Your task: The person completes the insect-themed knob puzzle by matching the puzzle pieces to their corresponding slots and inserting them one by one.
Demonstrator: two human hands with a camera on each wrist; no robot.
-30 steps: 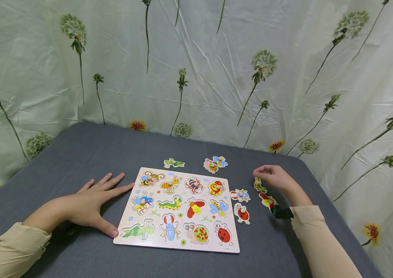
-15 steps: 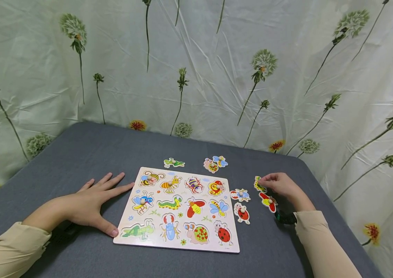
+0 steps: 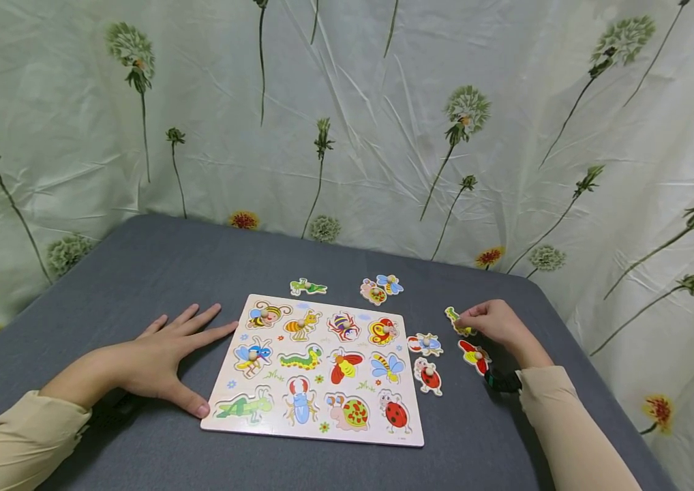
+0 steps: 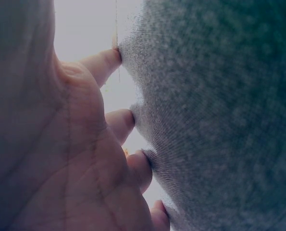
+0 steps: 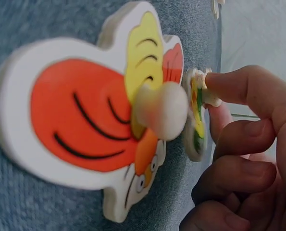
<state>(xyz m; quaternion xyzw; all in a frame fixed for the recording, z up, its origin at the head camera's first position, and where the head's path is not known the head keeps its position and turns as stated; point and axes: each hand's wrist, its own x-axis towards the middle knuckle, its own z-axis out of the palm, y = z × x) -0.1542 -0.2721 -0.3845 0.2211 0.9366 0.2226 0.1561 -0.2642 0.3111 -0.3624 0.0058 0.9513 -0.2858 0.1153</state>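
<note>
My right hand (image 3: 497,326) pinches the small knob of a green and yellow caterpillar puzzle piece (image 5: 196,115) between thumb and index finger. In the right wrist view its other fingers are curled. The piece is tilted in the head view, at the right of the table. Just nearer lies a red and yellow winged insect piece (image 3: 474,356), its pale knob large in the right wrist view. My left hand (image 3: 157,361) lies spread on the cloth, thumb and index fingertip at the left edge of a wooden insect puzzle board (image 3: 224,372). Several knobbed pieces sit in the board's upper slots.
Beside the board's right edge lie a beetle piece (image 3: 425,344) and a ladybug piece (image 3: 428,376). Behind it are a grasshopper piece (image 3: 308,287), a snail piece (image 3: 373,292) and a blue-winged piece (image 3: 390,284). A flowered curtain (image 3: 347,123) hangs behind the grey table (image 3: 187,256).
My right hand has come down onto the caterpillar piece and taken its knob; the piece has shifted and turned slightly. My left hand has stayed in place.
</note>
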